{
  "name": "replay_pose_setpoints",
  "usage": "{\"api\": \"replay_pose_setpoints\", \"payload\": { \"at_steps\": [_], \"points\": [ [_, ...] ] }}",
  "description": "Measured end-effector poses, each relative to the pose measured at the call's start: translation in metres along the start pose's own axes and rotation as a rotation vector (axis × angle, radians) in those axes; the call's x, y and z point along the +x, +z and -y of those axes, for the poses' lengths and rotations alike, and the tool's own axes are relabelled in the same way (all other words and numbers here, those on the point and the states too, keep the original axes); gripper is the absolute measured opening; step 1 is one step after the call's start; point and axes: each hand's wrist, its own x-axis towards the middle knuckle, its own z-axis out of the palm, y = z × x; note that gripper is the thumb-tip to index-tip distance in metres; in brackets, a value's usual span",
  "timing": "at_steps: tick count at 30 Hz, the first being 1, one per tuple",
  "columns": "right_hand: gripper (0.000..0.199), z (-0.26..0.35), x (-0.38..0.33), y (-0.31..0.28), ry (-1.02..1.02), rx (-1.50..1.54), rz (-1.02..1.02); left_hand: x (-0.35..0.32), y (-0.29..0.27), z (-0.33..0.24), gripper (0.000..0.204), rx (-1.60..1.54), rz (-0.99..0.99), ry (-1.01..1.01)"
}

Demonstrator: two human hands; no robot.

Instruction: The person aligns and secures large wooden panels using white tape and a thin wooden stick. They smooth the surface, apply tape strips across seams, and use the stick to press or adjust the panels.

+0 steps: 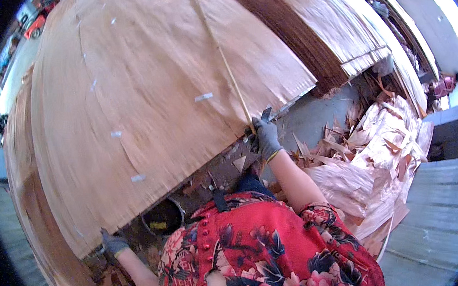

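two gloved hands, left [113, 244] and right [267, 138]; one blade [265, 114]; two veneer stacks [151, 91]; one scrap heap [382, 152].

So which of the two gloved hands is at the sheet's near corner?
The left hand, gripping the big veneer sheet at its near lower corner; the right hand is at the thin strip farther along the edge.

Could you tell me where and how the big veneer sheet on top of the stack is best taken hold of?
Grip the veneer sheet along its near edge, from the person's side, hands wide apart as the left hand and right hand are: it is broad, thin and probably floppy.
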Motion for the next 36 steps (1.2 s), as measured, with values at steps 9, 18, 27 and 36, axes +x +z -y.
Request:
{"api": "replay_pose_setpoints", "payload": {
  "at_steps": [9, 18, 27, 36],
  "points": [
    [0.013, 0.021, -0.014, -0.005, 0.076, 0.143, 0.036, 0.002, 0.006, -0.004, 0.04, -0.048, 0.144, -0.025],
    [0.025, 0.006, 0.012, -0.034, -0.261, -0.286, -0.017, -0.056, 0.034, -0.025, 0.042, -0.229, 0.108, -0.033],
    [0.024, 0.034, -0.042, -0.045, -0.578, -0.555, 0.045, -0.093, 0.035, -0.049, 0.041, -0.16, -0.359, 0.277],
    [0.03, 0.071, 0.014, 0.046, -0.766, -0.766, 0.277, -0.189, 0.273, 0.079, 0.073, 1.016, 0.587, 1.281]
  ]
}}
